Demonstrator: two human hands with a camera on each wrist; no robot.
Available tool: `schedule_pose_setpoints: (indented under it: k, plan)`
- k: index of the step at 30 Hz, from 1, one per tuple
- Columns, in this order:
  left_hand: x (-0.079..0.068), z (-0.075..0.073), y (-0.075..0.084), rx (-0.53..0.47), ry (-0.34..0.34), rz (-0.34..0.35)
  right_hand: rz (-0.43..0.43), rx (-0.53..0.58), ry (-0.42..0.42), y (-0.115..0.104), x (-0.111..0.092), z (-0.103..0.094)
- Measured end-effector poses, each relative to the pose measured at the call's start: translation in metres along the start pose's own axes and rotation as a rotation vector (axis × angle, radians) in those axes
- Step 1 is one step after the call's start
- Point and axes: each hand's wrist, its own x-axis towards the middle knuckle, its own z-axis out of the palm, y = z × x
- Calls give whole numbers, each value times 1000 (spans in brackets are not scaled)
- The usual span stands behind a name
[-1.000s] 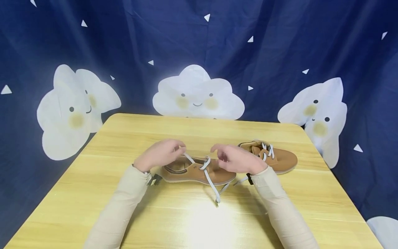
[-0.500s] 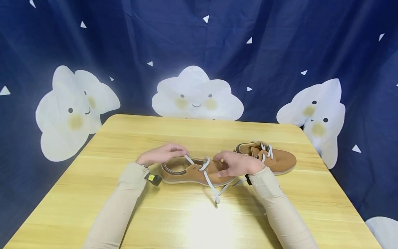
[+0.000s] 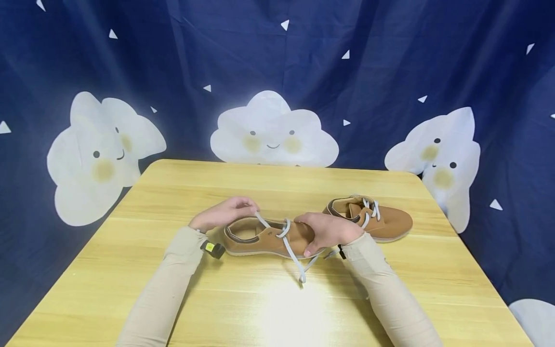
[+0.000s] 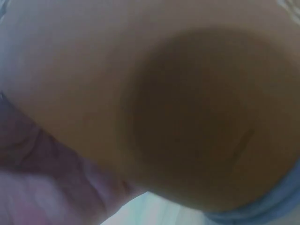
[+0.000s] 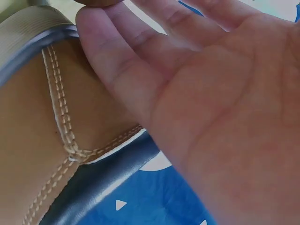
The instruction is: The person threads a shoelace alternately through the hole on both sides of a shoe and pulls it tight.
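A tan lace-up shoe [image 3: 260, 245] lies sideways on the table in the head view, toe to the right. My left hand [image 3: 225, 213] is above its heel opening and pinches one end of the pale shoelace [image 3: 262, 220]. The lace crosses over the tongue, and its other end hangs over the near side onto the table. My right hand [image 3: 331, 228] grips the toe, thumb on the near side and fingers over the top. In the left wrist view, blurred tan leather [image 4: 93, 103] fills most of the picture. Stitched tan leather [image 5: 28, 117] shows beside my right palm [image 5: 220, 93] in the right wrist view.
A second tan shoe [image 3: 393, 224] with pale laces stands just behind and right of my right hand, toe to the right. The wooden table [image 3: 130, 260] has a bright glare near its front. A blue curtain with clouds [image 3: 182, 96] hangs behind.
My right hand has come down from the air beside the lace loop onto the toe of the shoe and grips it. My left hand keeps its pinch on the lace and moves only slightly.
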Motion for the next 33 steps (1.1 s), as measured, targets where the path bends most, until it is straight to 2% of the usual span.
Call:
schedule_pose_setpoints:
  k: [8, 11, 13, 15, 19, 21, 23, 25, 27, 28, 30, 33]
  plan:
    - [1, -3, 3, -32, 219, 32, 4, -26, 0, -1, 0, 0]
    - [2, -2, 5, -38, 265, 23, 10, -29, 0, -2, 0, 0]
    - [2, -2, 4, -28, 268, 4, 19, -23, -1, -2, 1, 0]
    - [2, -1, 2, 14, 243, -30, 22, -18, -2, -2, 2, 1]
    - [-2, 1, -1, 101, 132, -102, 3, -13, -10, -2, 0, 0]
    - [-3, 1, -1, 128, 98, -112, -26, -11, 8, -2, -3, -3]
    - [-4, 0, 2, 129, 102, -105, -78, -10, 61, -3, -9, -8]
    - [-4, 0, 6, 138, 150, -87, -162, 8, 117, -4, -14, -13]
    - [-3, 0, 12, 152, 209, -51, -260, 27, 128, -7, -18, -18]
    - [-3, 0, 15, 157, 240, -36, -307, 48, 105, -8, -19, -19]
    - [-2, 2, 22, 173, 291, 12, -386, 102, 5, -10, -18, -19]
    - [-1, 9, 33, 196, 338, 101, -426, 193, -166, -12, -15, -14]
